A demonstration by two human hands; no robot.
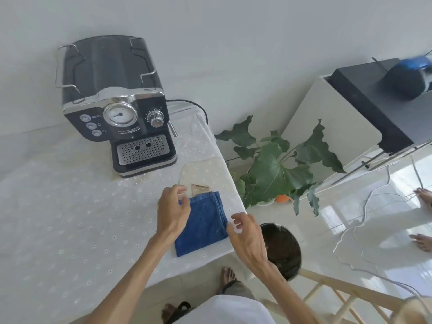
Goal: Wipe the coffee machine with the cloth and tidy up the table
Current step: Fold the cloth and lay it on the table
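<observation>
A black and chrome coffee machine [117,108] stands at the back of the table [58,218], which has a white dotted cover. A folded blue cloth [203,223] lies flat near the table's right edge. Under its far end sits a pale cloth or mat [201,174] with a small brown paper packet [199,189]. My left hand [173,211] hovers at the blue cloth's left edge, fingers curled and apart, holding nothing. My right hand [247,235] hovers at the cloth's right edge, fingers spread, holding nothing.
A black bin [282,249] stands on the floor right of the table corner. A leafy potted plant [275,169] stands behind it. A wooden rack [339,293] is at the lower right. White cables [364,220] trail over the floor. Another person's bare feet [424,197] show at far right.
</observation>
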